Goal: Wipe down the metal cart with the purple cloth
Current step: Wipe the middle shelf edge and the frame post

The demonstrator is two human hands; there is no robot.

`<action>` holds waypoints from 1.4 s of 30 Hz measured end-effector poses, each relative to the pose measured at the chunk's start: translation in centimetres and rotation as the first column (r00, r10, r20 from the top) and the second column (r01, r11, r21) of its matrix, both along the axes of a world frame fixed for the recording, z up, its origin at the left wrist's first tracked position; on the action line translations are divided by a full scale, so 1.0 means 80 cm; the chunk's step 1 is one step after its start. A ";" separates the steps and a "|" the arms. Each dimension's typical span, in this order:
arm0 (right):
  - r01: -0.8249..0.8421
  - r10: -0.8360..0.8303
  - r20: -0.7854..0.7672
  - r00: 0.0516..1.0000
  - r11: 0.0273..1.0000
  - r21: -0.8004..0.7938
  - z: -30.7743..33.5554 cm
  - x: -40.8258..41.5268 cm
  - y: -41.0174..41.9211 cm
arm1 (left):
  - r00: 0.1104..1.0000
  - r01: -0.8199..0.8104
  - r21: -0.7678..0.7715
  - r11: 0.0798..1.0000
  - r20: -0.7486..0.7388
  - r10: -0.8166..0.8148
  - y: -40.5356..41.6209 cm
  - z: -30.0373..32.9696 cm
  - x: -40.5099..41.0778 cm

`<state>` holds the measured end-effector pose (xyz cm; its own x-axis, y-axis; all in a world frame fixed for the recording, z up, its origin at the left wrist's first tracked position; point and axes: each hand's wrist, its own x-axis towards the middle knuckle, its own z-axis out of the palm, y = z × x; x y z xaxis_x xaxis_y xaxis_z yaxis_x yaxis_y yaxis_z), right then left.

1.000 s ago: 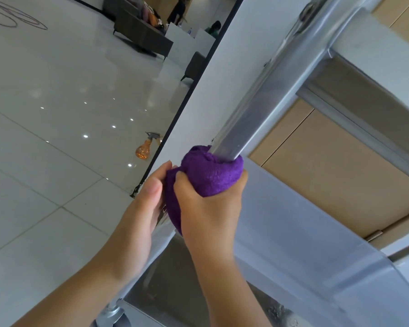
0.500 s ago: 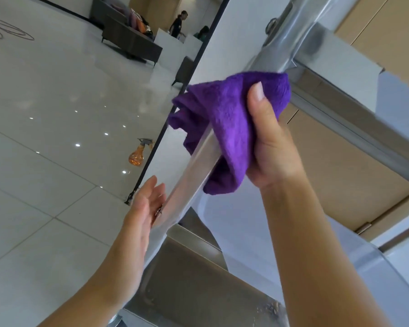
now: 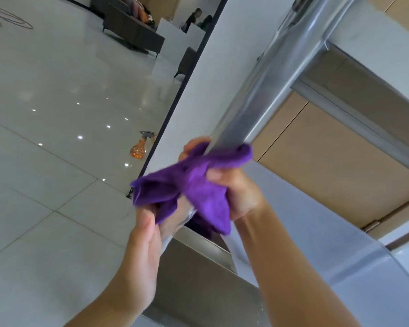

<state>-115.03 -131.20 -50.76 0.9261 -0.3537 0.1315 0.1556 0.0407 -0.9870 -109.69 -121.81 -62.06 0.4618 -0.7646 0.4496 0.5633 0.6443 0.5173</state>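
The metal cart's upright post [image 3: 267,90] runs diagonally from upper right down to the middle of the head view. My right hand [image 3: 239,192] grips the purple cloth [image 3: 198,185], wrapped around the post low down, with fingertips showing behind the post. My left hand [image 3: 144,246] rests flat against the post just below the cloth, fingers straight, its fingertips partly hidden under a loose cloth corner. The cart's lower shelf [image 3: 198,279] lies beneath both hands.
An orange spray bottle [image 3: 139,147] stands on the glossy tiled floor [image 3: 45,161] to the left. A white wall with a black edge [image 3: 175,102] runs behind the post. Wooden panels [image 3: 328,161] are at the right. A sofa and people are far back.
My right hand has slid the cloth down the post from near the top crossbar to just above my left hand. The left hand stays against the post.
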 end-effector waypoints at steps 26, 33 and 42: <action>0.278 -0.519 0.207 0.829 0.061 -0.959 -0.226 -0.072 0.119 | 0.980 0.042 0.386 0.921 0.165 -0.114 0.040 -0.030 0.024; 0.276 -0.492 0.227 0.841 0.028 -0.961 -0.225 -0.081 0.093 | 0.941 -0.014 0.317 0.948 0.324 -0.094 0.045 -0.040 0.025; 0.857 -0.782 -0.356 0.511 0.429 0.285 -0.180 -0.050 0.084 | 0.894 -0.036 0.502 0.864 0.402 -0.196 0.031 -0.088 0.032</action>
<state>-119.03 -124.51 -65.16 0.1608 -0.9357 -0.3139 0.1837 0.3409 -0.9220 -107.15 -119.29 -69.11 0.2403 -0.9596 0.1464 0.2499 0.2068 0.9459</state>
